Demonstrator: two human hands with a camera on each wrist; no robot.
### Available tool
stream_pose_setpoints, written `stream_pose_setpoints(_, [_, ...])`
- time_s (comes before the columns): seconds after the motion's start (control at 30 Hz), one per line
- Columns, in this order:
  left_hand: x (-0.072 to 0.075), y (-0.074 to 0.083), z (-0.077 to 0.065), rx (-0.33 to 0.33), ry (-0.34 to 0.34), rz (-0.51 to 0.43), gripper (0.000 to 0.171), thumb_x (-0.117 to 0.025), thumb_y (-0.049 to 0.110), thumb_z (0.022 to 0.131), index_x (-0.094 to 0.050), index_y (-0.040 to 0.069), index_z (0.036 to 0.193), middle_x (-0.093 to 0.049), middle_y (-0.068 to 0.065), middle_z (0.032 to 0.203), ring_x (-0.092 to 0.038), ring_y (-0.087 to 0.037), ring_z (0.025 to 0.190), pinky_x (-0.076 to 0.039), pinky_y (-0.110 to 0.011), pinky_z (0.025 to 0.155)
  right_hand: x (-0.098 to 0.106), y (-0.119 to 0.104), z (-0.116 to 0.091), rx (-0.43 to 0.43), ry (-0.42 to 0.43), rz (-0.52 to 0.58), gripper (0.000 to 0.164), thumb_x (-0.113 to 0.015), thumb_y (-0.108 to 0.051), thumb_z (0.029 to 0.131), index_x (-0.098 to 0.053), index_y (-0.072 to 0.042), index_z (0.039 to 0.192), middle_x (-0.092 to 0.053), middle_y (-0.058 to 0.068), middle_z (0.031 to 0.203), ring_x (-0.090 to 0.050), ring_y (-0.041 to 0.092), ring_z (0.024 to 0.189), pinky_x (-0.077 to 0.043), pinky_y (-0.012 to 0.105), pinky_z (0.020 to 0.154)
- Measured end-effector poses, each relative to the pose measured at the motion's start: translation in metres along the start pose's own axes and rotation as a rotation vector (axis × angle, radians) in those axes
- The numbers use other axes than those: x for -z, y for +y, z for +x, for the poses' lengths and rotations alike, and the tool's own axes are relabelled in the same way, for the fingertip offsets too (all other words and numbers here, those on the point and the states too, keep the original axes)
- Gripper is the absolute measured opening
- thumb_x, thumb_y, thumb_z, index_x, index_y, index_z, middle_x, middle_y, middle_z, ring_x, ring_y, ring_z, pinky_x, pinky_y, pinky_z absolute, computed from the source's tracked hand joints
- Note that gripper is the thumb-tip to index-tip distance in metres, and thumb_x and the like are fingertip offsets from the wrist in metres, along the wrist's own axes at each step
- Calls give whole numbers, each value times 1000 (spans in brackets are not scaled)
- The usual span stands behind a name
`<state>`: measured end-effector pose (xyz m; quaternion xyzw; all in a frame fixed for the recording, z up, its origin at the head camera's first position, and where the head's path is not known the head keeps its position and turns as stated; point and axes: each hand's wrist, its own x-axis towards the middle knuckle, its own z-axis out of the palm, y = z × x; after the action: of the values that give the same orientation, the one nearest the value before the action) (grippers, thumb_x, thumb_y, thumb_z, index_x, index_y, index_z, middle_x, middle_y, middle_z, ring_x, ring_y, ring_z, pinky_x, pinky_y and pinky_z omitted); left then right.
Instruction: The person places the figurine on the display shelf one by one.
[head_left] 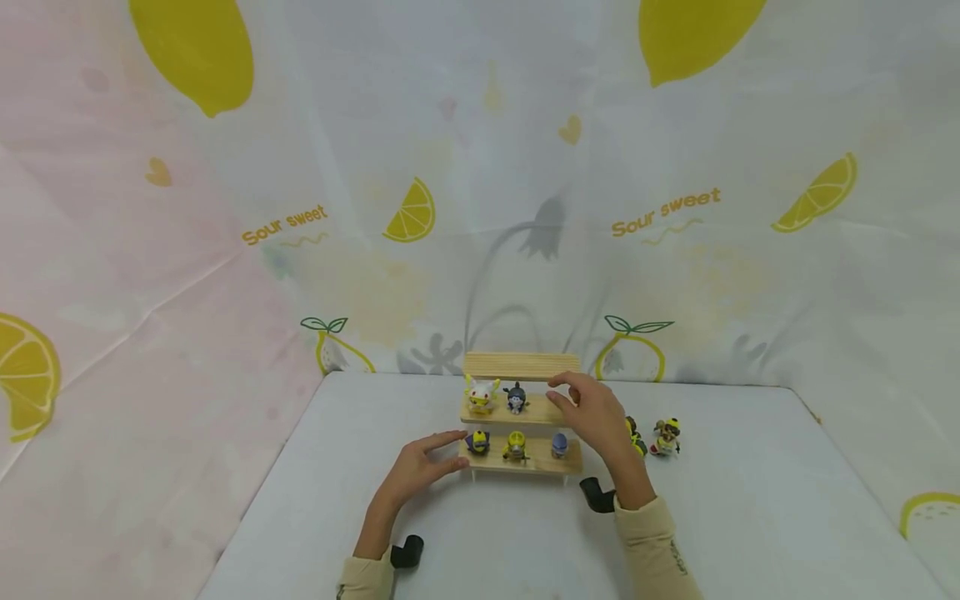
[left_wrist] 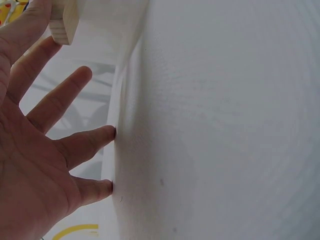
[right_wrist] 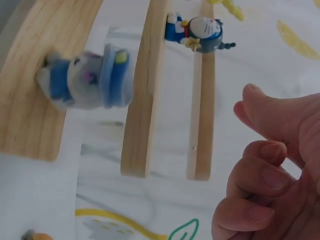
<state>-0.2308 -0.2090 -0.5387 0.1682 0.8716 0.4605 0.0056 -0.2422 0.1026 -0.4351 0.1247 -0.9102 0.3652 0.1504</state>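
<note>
A three-tier wooden display shelf (head_left: 517, 467) holds small figurines. My left hand (head_left: 420, 468) is at the left end of its lower tier, fingers spread, an index fingertip against the wooden end (left_wrist: 61, 30) in the left wrist view. My right hand (head_left: 596, 412) hovers by the middle tier's right end, thumb and index finger apart, nothing between them. The middle tier bears a white-and-yellow horned figurine (head_left: 481, 395) and a dark-blue cat figurine (right_wrist: 201, 34). On the lower tier stand a dark figurine with yellow (head_left: 478, 442), a yellow-hatted figurine (head_left: 515, 445) and a blue-hatted figurine (right_wrist: 90, 80).
Right of the shelf, a brown-and-yellow figurine (head_left: 666, 437) stands on the white table (head_left: 750, 500). Another figurine (head_left: 636, 437) is partly hidden behind my right wrist. The shelf's top tier (head_left: 521, 365) bears no figurine. A lemon-printed cloth (head_left: 480, 275) hangs behind.
</note>
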Motion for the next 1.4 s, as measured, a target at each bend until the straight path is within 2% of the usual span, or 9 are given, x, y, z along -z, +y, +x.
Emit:
stream_pose_setpoints(0.17, [1, 1, 1, -2, 0, 0, 54, -77, 47, 83, -66, 24, 131, -62, 4, 133, -50, -27, 131, -37, -54, 109, 9, 7, -5, 26, 32, -29, 20, -76, -19, 89, -73, -14, 108, -42, -1, 66, -31, 15, 52, -24, 28, 43])
stream_pose_setpoints(0.27, [1, 2, 1, 2, 2, 6, 54, -77, 47, 83, -66, 24, 131, -62, 4, 133, -50, -27, 131, -37, -53, 109, 13, 14, -7, 32, 41, -56, 21, -77, -19, 88, -73, -13, 108, -45, -1, 68, -37, 16, 56, -28, 29, 45])
stream_pose_setpoints(0.43, [1, 4, 2, 2, -3, -1, 55, -77, 47, 83, -66, 23, 131, -61, 3, 133, -49, -28, 132, -37, -54, 109, 20, 29, -13, 21, 33, -136, 20, -78, -17, 86, -73, -14, 106, -54, -1, 78, -47, 15, 66, -36, 29, 49])
stream_pose_setpoints(0.57, [1, 4, 2, -2, -4, 3, 55, -77, 47, 83, -66, 23, 131, -62, 4, 133, -49, -28, 131, -37, -54, 109, 28, 37, -18, 22, 6, -188, 21, -79, -16, 85, -73, -14, 105, -53, -1, 79, -44, 15, 62, -36, 29, 48])
stream_pose_setpoints(0.73, [1, 2, 3, -4, 3, 12, 55, -77, 47, 83, -66, 23, 131, -62, 5, 132, -49, -28, 131, -37, -55, 109, 40, 46, -22, 58, -84, -252, 20, -79, -10, 84, -73, -13, 103, -48, -3, 76, -41, 13, 60, -36, 28, 50])
stream_pose_setpoints(0.87, [1, 2, 3, 0, 2, 12, 55, -76, 49, 83, -66, 24, 131, -62, 5, 132, -48, -29, 132, -36, -55, 109, 47, 52, -25, 71, -198, -298, 21, -79, -5, 83, -74, -13, 101, -50, -2, 80, -44, 13, 65, -41, 29, 56])
stream_pose_setpoints(0.97, [1, 1, 3, 1, 2, 14, 55, -76, 49, 83, -66, 24, 131, -62, 5, 132, -49, -29, 132, -36, -55, 109, 49, 57, -26, 60, -254, -330, 21, -78, -4, 83, -74, -14, 100, -55, -1, 85, -48, 13, 70, -45, 31, 60])
stream_pose_setpoints(1.13, [1, 1, 2, -4, 2, 9, 54, -77, 48, 83, -67, 23, 131, -62, 4, 132, -49, -30, 131, -36, -56, 109, 51, 64, -29, 64, -291, -347, 18, -77, -3, 84, -75, -13, 98, -56, 1, 85, -48, 13, 71, -47, 32, 62])
stream_pose_setpoints(1.4, [-1, -1, 1, 27, 4, 6, 54, -77, 48, 83, -67, 25, 130, -62, 4, 133, -49, -28, 132, -36, -54, 109, 48, 81, -36, 116, -362, -400, 34, -77, 10, 74, -75, -12, 99, -60, 1, 88, -50, 10, 68, -44, 28, 55])
